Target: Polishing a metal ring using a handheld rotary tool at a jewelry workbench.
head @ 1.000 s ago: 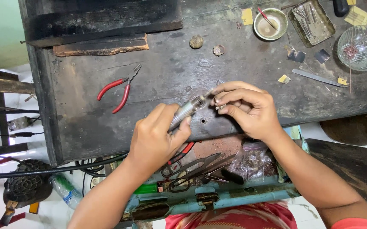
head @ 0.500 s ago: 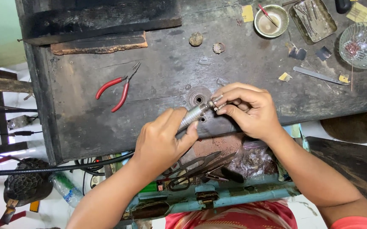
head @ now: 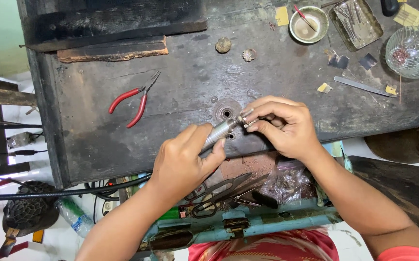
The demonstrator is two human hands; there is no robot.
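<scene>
Dark, scarred wood makes up the tabletop (head: pixel 180 92), stained and scratched, with a pale floor showing off its left edge where a black cable (head: pixel 50 194) trails away. Toward the left of the surface lie red-handled pliers (head: pixel 131 100), jaws parted, well apart from the hands. Nearer the middle, the left hand (head: pixel 183 162) wraps its fingers closed around a slim metal handpiece (head: pixel 219 133), held tilted with its tip pointing up and right, just beside a round metal socket (head: pixel 227 113) set into the wood. The right hand (head: pixel 286 128) meets that tip, its thumb and forefinger pinched on a small metal piece (head: pixel 249 123) at the tool's nose; what exactly that piece is cannot be told. The handpiece looks rigid and smooth, probably light but somewhat slippery, so its ribbed barrel seems the surest place to grip, while the tiny piece at the tip likely needs a fingertip pinch. Below the hands, scissors (head: pixel 224 191) rest in an open teal drawer (head: pixel 267 224). Farther right stand a small bowl (head: pixel 309 24), a metal tray (head: pixel 359 21) of thin tools, and a cut-glass dish (head: pixel 412 50).
</scene>
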